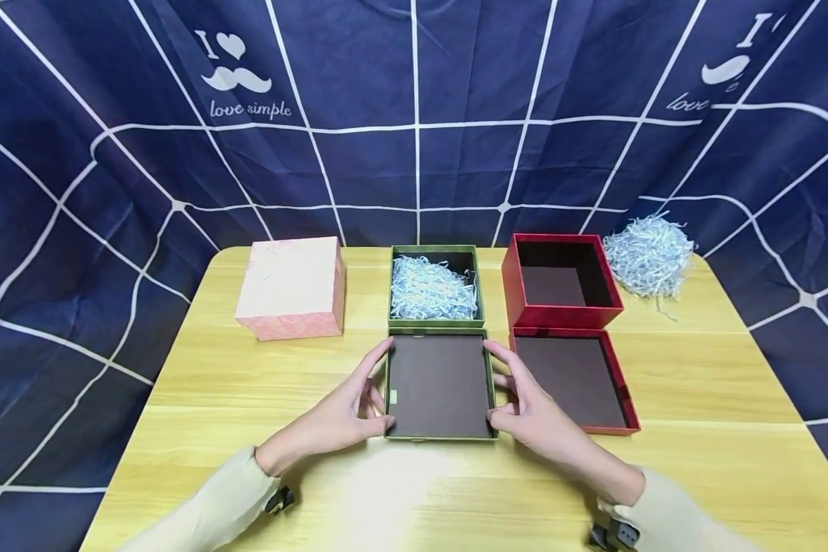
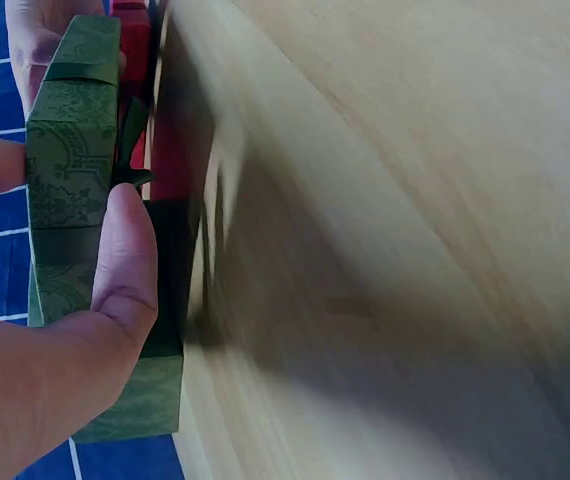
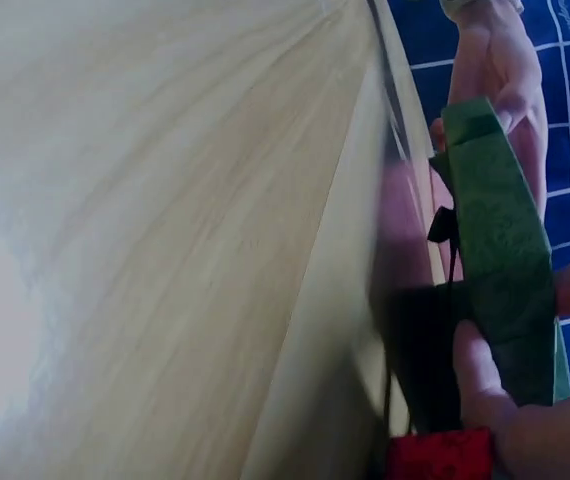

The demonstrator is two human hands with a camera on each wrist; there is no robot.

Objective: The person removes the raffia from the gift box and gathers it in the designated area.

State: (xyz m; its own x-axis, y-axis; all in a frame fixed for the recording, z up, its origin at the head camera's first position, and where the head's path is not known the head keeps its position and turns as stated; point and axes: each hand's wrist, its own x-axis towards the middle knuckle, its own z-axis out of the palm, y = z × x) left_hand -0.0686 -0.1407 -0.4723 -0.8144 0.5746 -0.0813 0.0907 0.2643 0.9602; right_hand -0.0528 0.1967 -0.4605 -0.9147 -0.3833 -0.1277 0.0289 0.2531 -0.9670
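Both hands hold a green box lid point(image 1: 441, 383), its dark brown inside facing up, in front of the green box point(image 1: 479, 287). My left hand point(image 1: 338, 410) grips its left side, thumb at the near corner and fingers along the edge. On the right side my right hand point(image 1: 538, 410) grips it the same way. Both wrist views show the patterned green side wall point(image 2: 70, 170) between thumb and fingers, raised off the tabletop. A dark ribbon bow point(image 3: 443, 225) hangs at the lid's underside. Pale blue shredded paper point(image 1: 431, 287) fills much of the green box.
To the left stands a closed pink box point(image 1: 293, 287). At the right are an open red box point(image 1: 559, 310) and its upturned red lid point(image 1: 628, 399). Loose blue shredded paper point(image 1: 648, 257) lies at the back right corner of the wooden table point(image 1: 248, 391).
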